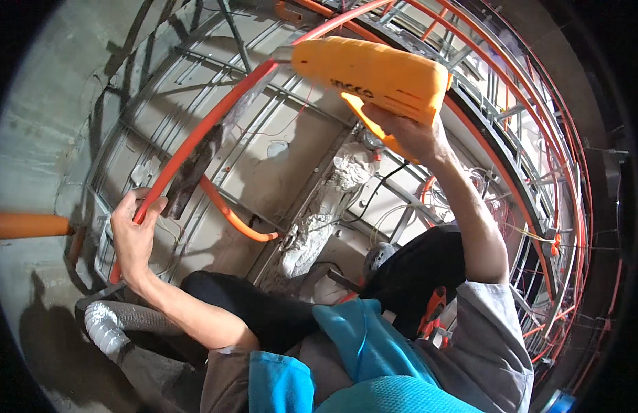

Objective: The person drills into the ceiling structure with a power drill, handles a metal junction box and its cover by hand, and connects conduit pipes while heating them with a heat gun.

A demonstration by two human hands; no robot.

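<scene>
My left hand (134,234) is closed round a long orange-red plastic pipe (212,118), fingers and thumb wrapped on its lower part. The pipe runs up to the right and curves along the top of the view. In my right hand (410,132) is a yellow heat gun (370,67), gripped by its handle. Its metal nozzle (283,55) points left and is at the pipe's upper stretch; whether the two touch I cannot tell. A black cord (384,182) trails down from the handle.
A shorter orange pipe (229,215) ends below the held one. Metal framing (264,103) lies behind, with a plaster-crusted beam (326,213). Cable trays with orange pipes (532,96) curve along the right. Silver flexible duct (109,323) is at lower left; a thick orange pipe (30,226) meets the left wall.
</scene>
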